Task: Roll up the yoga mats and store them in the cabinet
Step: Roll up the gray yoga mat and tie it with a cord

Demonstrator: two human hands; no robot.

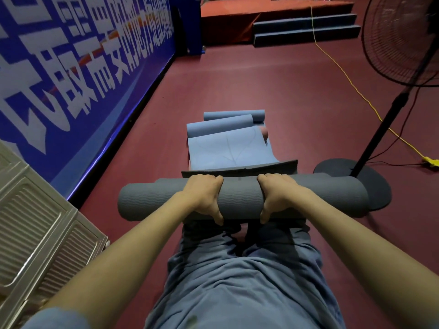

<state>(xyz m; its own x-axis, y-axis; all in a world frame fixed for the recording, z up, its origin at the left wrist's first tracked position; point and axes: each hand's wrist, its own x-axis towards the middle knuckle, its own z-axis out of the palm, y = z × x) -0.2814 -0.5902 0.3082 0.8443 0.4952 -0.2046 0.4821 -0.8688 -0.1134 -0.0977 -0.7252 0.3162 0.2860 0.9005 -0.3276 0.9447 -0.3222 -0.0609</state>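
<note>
Seen from above, a person in blue-grey clothing leans forward over a dark red floor [273,96], both bare forearms reaching out ahead. The left hand [204,198] and right hand [276,198] sit side by side on a thick grey yoga mat roll [242,198] lying crosswise in front of the person's legs. Each hand wraps over the top of the roll, fingers curled down its far side and thumbs hooked under its near edge. Just beyond the hands, a short unrolled strip of the same grey mat [240,169] lies flat on the floor. Farther ahead lies a light blue yoga mat [228,148], partly unrolled, with two blue rolled ends [221,128] at its far end and a pink roll [264,134] peeking out beside it. To the left of the left hand stands a pale ribbed cabinet [40,222]. Beyond it, a blue banner [71,67] with large white characters runs along the left side. To the right of the right hand stands a black pedestal fan [401,39] on a round base, with a yellow cable [344,74] trailing across the floor. In the distance are a red stage and blue steps [306,29].
</note>
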